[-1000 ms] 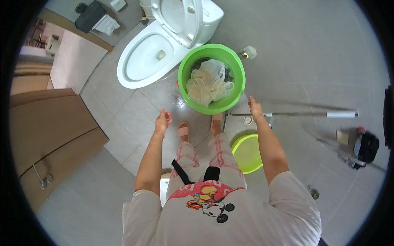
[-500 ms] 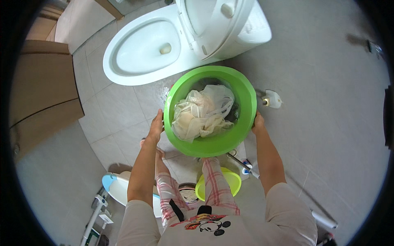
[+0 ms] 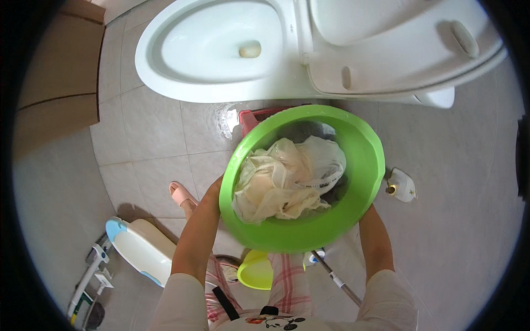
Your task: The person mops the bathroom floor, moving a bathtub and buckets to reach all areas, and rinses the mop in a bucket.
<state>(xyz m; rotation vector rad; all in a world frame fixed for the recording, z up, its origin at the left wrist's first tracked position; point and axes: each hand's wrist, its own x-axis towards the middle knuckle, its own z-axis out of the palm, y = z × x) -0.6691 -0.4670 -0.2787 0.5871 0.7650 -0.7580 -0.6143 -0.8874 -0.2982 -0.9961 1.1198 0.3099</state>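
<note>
Both my hands grip a round green basin [image 3: 361, 146] by its outer sides. My left hand [image 3: 217, 189] is against the left side, and its fingers are hidden by the basin. On the lower right side, my right hand [image 3: 369, 214] is likewise mostly covered by the rim. Inside the basin lies a crumpled heap of cream-white, translucent cloth or plastic [image 3: 292, 179], with something dark and wet beneath it. Partly hidden behind the far rim is a red plastic thing [image 3: 250, 120]. Whether the basin rests on it or hangs free, I cannot tell.
A white toilet [image 3: 193, 91] with a raised lid stands just beyond the basin. At the lower left is a white-and-blue tub [image 3: 138, 248]. A yellow-green basin [image 3: 256, 274] and a pole [image 3: 338, 281] are near my legs. A white wall fixture [image 3: 404, 186] sits at the right.
The view has moved closer to the toilet, which looks larger. The green basin, still in both hands, appears lower, turned and tilted, and more of the red thing shows behind it.
</note>
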